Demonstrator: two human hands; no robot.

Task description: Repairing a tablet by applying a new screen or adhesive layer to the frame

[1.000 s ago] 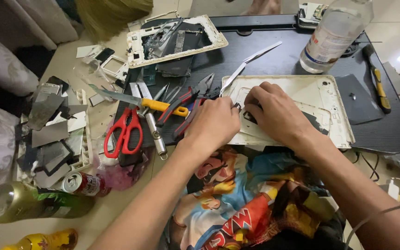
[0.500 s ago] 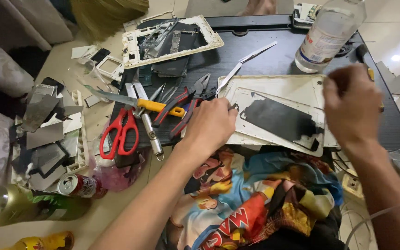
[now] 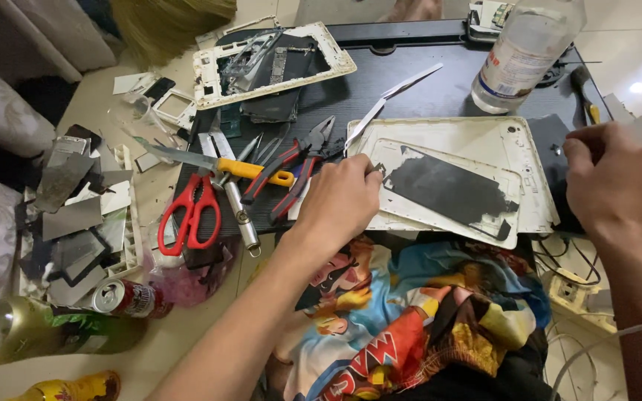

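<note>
Under left grip (image 3: 339,200), tablet shell (image 3: 451,189)

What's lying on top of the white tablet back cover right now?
On the white back cover lies a white panel with a dark patch. The left hand rests on its left edge. Anything beneath the panel is hidden.

I see the tablet back cover (image 3: 514,148) on the surface (image 3: 440,93), pliers (image 3: 295,160) and scissors (image 3: 191,212) left of it, bottle (image 3: 521,52) behind.
</note>
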